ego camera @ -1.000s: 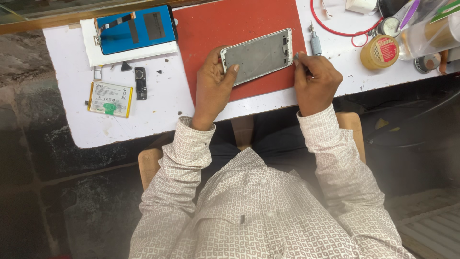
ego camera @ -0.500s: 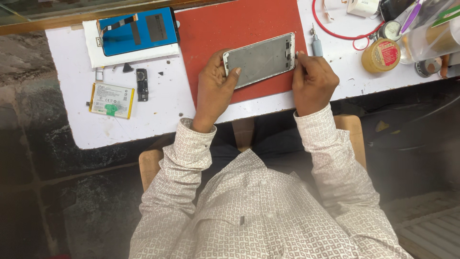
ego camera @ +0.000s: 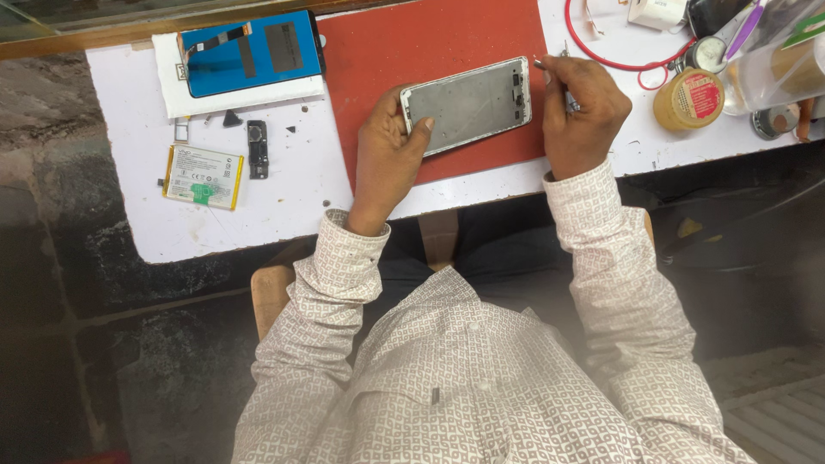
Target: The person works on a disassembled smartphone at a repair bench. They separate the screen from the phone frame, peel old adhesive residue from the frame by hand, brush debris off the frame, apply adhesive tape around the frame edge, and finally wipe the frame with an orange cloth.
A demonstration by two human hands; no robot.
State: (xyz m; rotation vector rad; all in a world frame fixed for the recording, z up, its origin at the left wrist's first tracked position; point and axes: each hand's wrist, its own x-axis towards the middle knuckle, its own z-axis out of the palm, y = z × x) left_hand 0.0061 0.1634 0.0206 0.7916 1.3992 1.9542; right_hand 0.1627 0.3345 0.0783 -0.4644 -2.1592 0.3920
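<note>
Nearest, sleeves of a white patterned shirt (ego camera: 481, 378) reaching over the near edge of a white worktop (ego camera: 258, 215). Left hand (ego camera: 387, 159) curled around the near end of a stripped silver-grey phone frame (ego camera: 468, 103), thumb pressed on its face, holding it tilted above a red rectangular work mat (ego camera: 404, 51). Right hand (ego camera: 580, 112) closed narrowly on a thin metal tool (ego camera: 550, 73), tip at the frame's far right corner; whether tweezers or a driver, too small to tell.

Judged from the spread of parts, disassembly well advanced. Already out and lying well apart to the left: a flat white-and-yellow battery pack (ego camera: 204, 176), a small black component (ego camera: 256, 148) just beside it, a few dark specks nearby. Farther back, a blue display panel with a ribbon cable (ego camera: 249, 51) resting on white paper. Frame looking mostly bare, so only small parts or screws at the right end seemingly left to work on.

Farthest, at the right: a round yellow tin with a red label (ego camera: 687, 99), a red looped cable (ego camera: 619, 56), a clear plastic container (ego camera: 773, 69).
</note>
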